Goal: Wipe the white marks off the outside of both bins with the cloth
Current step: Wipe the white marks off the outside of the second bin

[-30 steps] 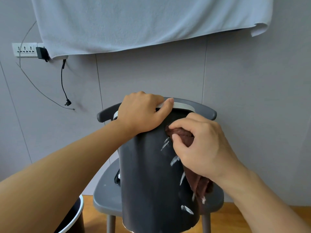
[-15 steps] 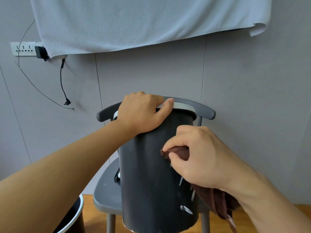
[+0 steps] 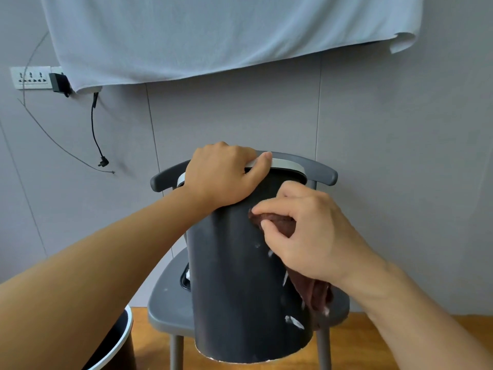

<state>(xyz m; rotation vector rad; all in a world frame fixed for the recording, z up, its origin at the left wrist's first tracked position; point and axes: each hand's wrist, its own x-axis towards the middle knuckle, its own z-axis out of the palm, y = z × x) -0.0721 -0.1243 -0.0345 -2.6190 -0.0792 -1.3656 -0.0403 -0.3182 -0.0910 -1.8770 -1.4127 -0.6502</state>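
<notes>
Head cam: two bins, one cloth, two hands.
Left hand (image 3: 222, 174) grips the rim of the bin (image 3: 234, 276) on the chair (image 3: 165, 308); right hand (image 3: 306, 233) pinches the brown cloth (image 3: 277, 222) against its side. Second bin (image 3: 117, 345) sits on the floor, bottom left.

Bin (image 3: 234, 276) under my hands: dark grey, smooth, matt-to-satin, looks like plastic, with a pale glossy rim band (image 3: 286, 164). White marks (image 3: 293, 322) on it look chalky and dull. Cloth (image 3: 312, 292) in my right hand (image 3: 306, 233): dark brown, soft, nappy weave. Chair (image 3: 170, 308): grey moulded plastic, matt. Floor (image 3: 400, 332): wood, slight sheen. Towel (image 3: 213, 33) on the wall (image 3: 400, 156): pale, fine terry. Wall panels: grey, matt.
</notes>
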